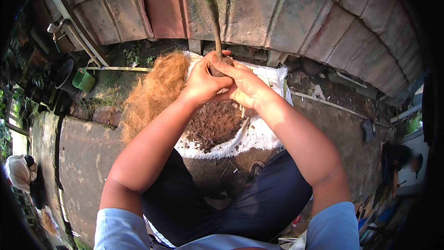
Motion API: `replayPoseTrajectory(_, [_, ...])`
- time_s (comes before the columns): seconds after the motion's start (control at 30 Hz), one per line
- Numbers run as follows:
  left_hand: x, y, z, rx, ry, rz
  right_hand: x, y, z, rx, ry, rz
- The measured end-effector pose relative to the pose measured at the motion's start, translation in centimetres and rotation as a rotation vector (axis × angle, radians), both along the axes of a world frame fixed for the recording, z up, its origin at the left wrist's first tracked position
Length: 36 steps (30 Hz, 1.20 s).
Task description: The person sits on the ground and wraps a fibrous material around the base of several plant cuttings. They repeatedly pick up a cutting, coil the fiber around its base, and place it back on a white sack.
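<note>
Out in front of me I hold a plant cutting (216, 25) upright, its long brown stem ending in a green tip. A dark ball of soil (216, 71) sits around its base, mostly hidden by my fingers. My left hand (202, 83) wraps it from the left, and my right hand (247, 83) closes round it from the right. Below them, a heap of loose brown soil (215, 122) rests on a white woven sack (263, 134). A large bundle of orange-brown fibre (155, 92) lies beside the sack, nearest my left forearm.
Leaning roof tiles (259, 7) span the far side. At the left are a green bucket (83, 80), a dark tub (67, 76) and a pale pole (120, 69). One person (400, 162) is at the far right, another (22, 173) at the far left. Concrete ground (88, 157) surrounds the sack.
</note>
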State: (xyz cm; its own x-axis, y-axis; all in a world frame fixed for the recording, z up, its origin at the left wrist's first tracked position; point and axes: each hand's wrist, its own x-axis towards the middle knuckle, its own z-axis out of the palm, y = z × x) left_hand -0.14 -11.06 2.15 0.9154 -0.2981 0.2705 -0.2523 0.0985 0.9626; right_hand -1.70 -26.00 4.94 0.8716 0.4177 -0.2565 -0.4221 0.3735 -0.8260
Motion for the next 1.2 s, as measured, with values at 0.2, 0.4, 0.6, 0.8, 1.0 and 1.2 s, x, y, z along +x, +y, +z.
replayPoseTrajectory(0.2, [0.3, -0.2, -0.8, 0.09, -0.057, 0.16, 0.0, 0.2, 0.0, 0.003, -0.053, -0.021])
replayPoseTrajectory(0.4, [-0.1, -0.6, -0.4, 0.117, -0.087, 0.191, -0.5, 0.7, -0.4, 0.01, -0.166, -0.119])
replayPoseTrajectory(0.6, [-0.2, -0.4, -1.3, 0.166, -0.127, 0.217, 0.1, 1.6, -2.1, -0.05, -0.265, -0.201])
replayPoseTrajectory(0.8, [0.0, 0.4, -1.7, 0.221, -0.099, 0.239, 0.0, 2.8, -2.2, -0.073, -0.242, -0.235])
replayPoseTrajectory(1.0, [0.8, 2.2, -0.7, -0.099, 0.178, 0.029, 3.3, -0.4, -3.6, 0.009, -0.166, 0.17])
replayPoseTrajectory(1.2, [3.2, 5.3, -3.6, 0.007, 0.258, 0.122, 9.4, -2.0, -13.9, -0.591, 0.049, -0.193])
